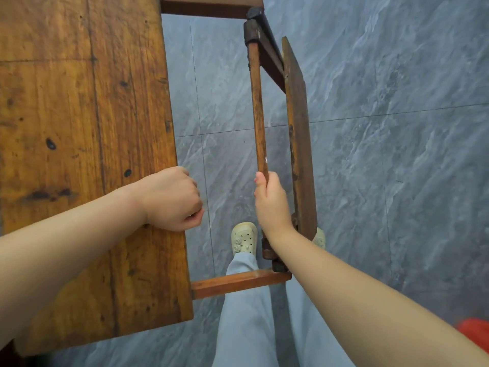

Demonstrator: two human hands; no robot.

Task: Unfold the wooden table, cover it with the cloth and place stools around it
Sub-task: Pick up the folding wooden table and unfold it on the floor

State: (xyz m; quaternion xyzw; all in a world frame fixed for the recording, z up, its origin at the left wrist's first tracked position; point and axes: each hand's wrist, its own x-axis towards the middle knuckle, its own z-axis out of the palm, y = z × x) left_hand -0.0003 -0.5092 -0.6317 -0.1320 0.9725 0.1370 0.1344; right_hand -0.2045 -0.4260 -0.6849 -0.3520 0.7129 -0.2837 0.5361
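The wooden table top (79,128) fills the left of the view, orange-brown with dark knots. My left hand (172,200) rests on its right edge, fingers curled over the edge. To the right, two rails (238,283) stick out from under the top and carry a dark round bar (258,109). My right hand (272,205) is closed around the near end of that bar. A hinged wooden leaf (299,144) hangs edge-on just right of the bar. No cloth or stools are in view.
Grey marbled floor tiles (397,128) lie below and to the right. My legs in pale blue trousers and cream clogs (244,238) stand between the table top and the bar. Something red (473,332) shows at the lower right edge.
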